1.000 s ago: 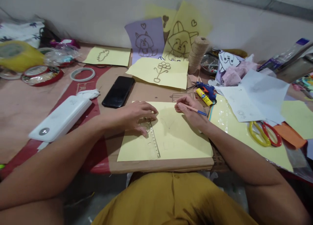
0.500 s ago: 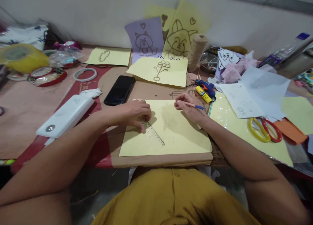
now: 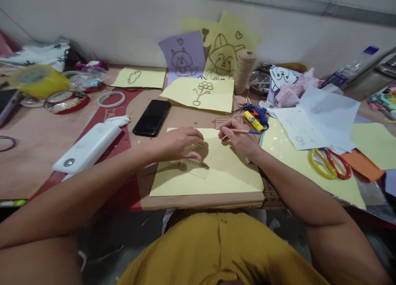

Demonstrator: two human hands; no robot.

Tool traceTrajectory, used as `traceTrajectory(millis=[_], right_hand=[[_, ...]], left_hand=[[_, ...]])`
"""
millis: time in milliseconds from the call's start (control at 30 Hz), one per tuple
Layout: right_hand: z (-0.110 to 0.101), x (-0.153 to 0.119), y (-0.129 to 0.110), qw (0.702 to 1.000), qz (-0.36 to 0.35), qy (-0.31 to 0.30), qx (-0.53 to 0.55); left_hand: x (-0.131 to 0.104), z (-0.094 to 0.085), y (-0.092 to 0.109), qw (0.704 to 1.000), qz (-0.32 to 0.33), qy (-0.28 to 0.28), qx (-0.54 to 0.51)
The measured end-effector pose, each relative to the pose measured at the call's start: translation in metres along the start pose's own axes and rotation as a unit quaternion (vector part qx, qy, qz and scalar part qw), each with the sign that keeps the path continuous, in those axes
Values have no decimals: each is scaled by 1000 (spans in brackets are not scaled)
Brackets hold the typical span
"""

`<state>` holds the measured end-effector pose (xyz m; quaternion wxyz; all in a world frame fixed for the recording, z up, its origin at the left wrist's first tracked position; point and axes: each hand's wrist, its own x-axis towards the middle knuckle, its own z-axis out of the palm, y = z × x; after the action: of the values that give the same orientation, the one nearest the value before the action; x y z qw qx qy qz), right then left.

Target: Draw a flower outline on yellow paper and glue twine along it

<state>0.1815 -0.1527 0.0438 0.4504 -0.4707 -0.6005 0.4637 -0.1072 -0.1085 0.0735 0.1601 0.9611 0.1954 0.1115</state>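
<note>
A clear ruler [image 3: 196, 165] lies over the left half of a pale yellow sheet [image 3: 229, 175]. My left hand [image 3: 184, 144] hovers just above the ruler, fingers apart and thumb pointing right; whether the thumb touches the ruler's edge I cannot tell. At the sheet's upper right, my right hand [image 3: 236, 138] pinches a pencil [image 3: 244, 131] whose blue end points right. Its tip is hidden by the fingers. Faint pencil lines show on the paper between the two hands.
Left of the sheet are a black phone [image 3: 152, 117] and a white power bank [image 3: 88, 147]. A glue stick [image 3: 253, 121], a twine spool [image 3: 245, 72] and scissors [image 3: 330, 163] sit to the right. Behind stands a flower drawing [image 3: 201, 94].
My left hand has moved right and its fingers have spread. The ruler has turned from a steep slant to nearly level. My right hand keeps the pencil, now lying flatter.
</note>
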Motion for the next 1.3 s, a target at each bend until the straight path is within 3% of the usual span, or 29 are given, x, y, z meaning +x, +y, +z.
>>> traceTrajectory(millis=[133, 267, 467, 667, 800, 867, 933, 967, 1100, 1200, 1300], right_hand=[[-4, 1, 6, 999, 3, -22, -39], [-9, 4, 11, 998, 3, -37, -59], [-9, 7, 15, 999, 33, -18, -39], [-12, 7, 3, 999, 28, 15, -26], [-39, 11, -21, 990, -43, 93, -100], [-62, 13, -29, 964, -82, 172, -188], [-87, 13, -30, 902, -107, 223, -354], [-98, 13, -28, 887, -105, 226, -388], [-119, 14, -12, 847, -43, 153, -507], [-114, 18, -5, 797, 35, 101, -595], [-105, 23, -4, 777, 82, 89, -618]], left_hand=[[9, 22, 12, 999, 37, 9, 39], [7, 35, 16, 998, 28, 44, 45], [-3, 29, 16, 998, 12, 58, 3], [-13, 0, 7, 998, -31, -59, 17], [-16, -7, 6, 990, -63, -128, 1], [-16, -7, 8, 986, -78, -143, -22], [-15, -6, 8, 984, -90, -150, -44], [-14, -6, 7, 983, -94, -151, -53], [-11, -6, 0, 980, -94, -147, -94], [-9, -8, -4, 977, -94, -149, -118], [-8, -9, -7, 976, -90, -149, -132]])
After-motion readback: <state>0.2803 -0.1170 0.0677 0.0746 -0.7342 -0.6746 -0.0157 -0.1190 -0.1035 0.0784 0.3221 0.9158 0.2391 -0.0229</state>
